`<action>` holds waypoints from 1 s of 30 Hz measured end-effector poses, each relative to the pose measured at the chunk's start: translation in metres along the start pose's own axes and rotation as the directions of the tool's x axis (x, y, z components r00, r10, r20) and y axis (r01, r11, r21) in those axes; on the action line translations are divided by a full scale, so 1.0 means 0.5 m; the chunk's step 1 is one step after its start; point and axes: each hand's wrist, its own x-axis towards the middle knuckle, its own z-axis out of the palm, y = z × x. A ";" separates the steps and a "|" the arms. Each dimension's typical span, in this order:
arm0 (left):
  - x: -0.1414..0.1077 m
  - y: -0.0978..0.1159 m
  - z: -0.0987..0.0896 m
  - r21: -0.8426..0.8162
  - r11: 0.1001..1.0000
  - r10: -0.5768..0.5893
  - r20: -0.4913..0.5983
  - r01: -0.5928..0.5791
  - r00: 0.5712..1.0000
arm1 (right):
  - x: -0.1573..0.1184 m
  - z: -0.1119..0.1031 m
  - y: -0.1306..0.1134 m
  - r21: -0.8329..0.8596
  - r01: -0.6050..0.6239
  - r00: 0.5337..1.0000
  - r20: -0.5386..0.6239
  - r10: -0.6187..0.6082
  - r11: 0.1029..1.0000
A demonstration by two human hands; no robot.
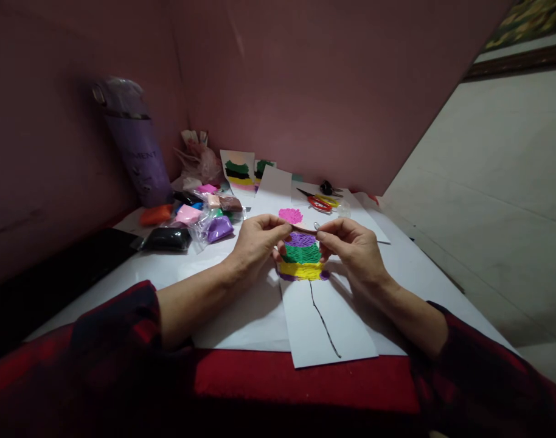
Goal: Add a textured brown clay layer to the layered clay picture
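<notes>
A thin brown strip (pixel 304 230) is stretched between my two hands above a white card (pixel 300 328). My left hand (pixel 263 240) pinches its left end, and my right hand (pixel 353 246) pinches the right end. Below the strip, the card bears textured bands of purple (pixel 300 240), green (pixel 302 253) and yellow (pixel 300 270), with a drawn black line running down from them. A pink textured patch (pixel 291 216) shows just beyond my fingers.
Bagged coloured clay (pixel 168 239) lies at the left, before a purple bottle (pixel 139 152). Red-handled scissors (pixel 320 203) rest at the back. Decorated cards (pixel 238 173) lean near the pink wall. White paper (pixel 232 328) covers the red-edged table.
</notes>
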 end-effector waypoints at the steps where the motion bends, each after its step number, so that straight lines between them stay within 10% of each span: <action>1: 0.000 0.000 -0.002 -0.032 0.999 -0.001 0.011 0.001 1.000 | 0.001 -0.001 0.002 0.013 -0.012 1.000 -0.008 0.013 1.000; 12: 0.004 -0.018 -0.009 0.017 1.000 0.005 0.273 -0.010 0.962 | -0.006 0.007 -0.003 0.126 -0.003 0.983 0.183 -0.020 0.992; 24: 0.000 -0.010 0.001 0.107 0.994 -0.007 0.287 -0.024 0.958 | -0.010 0.005 -0.008 0.046 0.038 0.977 0.209 -0.047 0.998; 30: 0.002 -0.006 0.000 -0.015 1.000 -0.024 0.102 0.026 0.994 | -0.004 0.002 -0.004 0.031 0.023 0.998 0.052 -0.024 0.999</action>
